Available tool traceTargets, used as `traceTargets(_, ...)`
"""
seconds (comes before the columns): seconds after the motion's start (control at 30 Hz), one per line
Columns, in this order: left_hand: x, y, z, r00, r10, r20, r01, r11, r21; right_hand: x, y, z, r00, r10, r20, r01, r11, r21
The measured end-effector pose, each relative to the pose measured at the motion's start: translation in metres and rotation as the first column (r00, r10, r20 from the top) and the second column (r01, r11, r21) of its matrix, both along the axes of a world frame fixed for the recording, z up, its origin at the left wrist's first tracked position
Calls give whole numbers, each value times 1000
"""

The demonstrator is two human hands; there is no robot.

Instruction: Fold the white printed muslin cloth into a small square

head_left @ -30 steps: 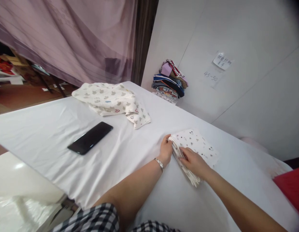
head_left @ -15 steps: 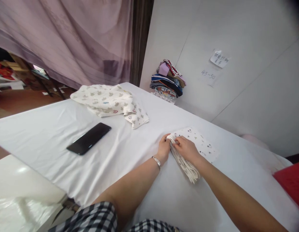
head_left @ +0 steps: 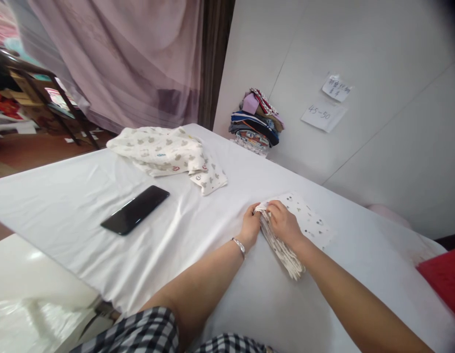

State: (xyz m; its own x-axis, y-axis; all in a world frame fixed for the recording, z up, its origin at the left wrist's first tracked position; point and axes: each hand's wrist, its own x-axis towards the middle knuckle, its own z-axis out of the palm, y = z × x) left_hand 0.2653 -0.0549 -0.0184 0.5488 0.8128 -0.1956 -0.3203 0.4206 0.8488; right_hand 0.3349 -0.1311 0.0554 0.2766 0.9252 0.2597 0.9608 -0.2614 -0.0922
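A white cloth with a small printed pattern [head_left: 311, 223], folded into several layers, lies on the white-covered table [head_left: 198, 230]. My left hand [head_left: 251, 225], with a silver bracelet at the wrist, grips the cloth's far left corner, fingers closed around its edge. Right beside it, my right hand [head_left: 284, 220] pinches the top layers near the same corner; its fingertips are partly hidden. The layered edges hang together toward me below my right hand. A second white cloth with grey-brown prints [head_left: 161, 152] lies crumpled at the table's far left, touched by neither hand.
A black phone [head_left: 136, 210] lies on the table, left of my hands. By the wall stands a stack of folded clothes [head_left: 254, 122]. Paper notes [head_left: 323, 116] hang on the wall. Something red [head_left: 443, 274] is at the right edge; a purple curtain [head_left: 139, 63] hangs behind.
My right hand has shifted slightly at the cloth's corner, its fingers now more upright. My left hand keeps its hold. The curtain at the left has swung aside, showing more of a chair.
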Motion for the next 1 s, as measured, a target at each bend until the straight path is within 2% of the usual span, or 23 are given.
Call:
traceTargets(0.13, 1, 0, -2, 1000, 6, 16, -7, 1000, 23, -5, 0, 5, 991, 8, 133, 0, 998, -62)
traceTargets(0.27, 2, 0, -2, 999, 2, 43, -3, 1000, 25, -8, 3, 4, 990, -5, 143, 13, 998, -55)
traceTargets(0.43, 1, 0, 1, 998, -18, 56, 16, 999, 39, -2, 13, -6, 999, -3, 41, 2, 1000, 9)
traceTargets(0.57, 0, 0, 1, 998, -25, 57, 23, 999, 32, 10, 19, -17, 991, 12, -131, -4, 998, 67)
traceTargets(0.7, -1, -1, 3, 998, -22, 53, 21, 1000, 12, 18, 18, -20, 971, 12, -241, -3, 999, 38)
traceTargets(0.77, -1, -1, 5, 998, -30, 51, 30, 1000, 0, 17, 17, -17, 980, 19, -197, -19, 1000, 3)
traceTargets(0.93, -2, -1, 8, 997, -42, 72, 43, 999, -6, 4, 18, -2, 992, 49, 115, -35, 993, -116)
traceTargets(1.0, -2, -1, 7, 996, -41, 85, 41, 999, 2, 1, 19, 1, 982, 54, 183, -28, 990, -140)
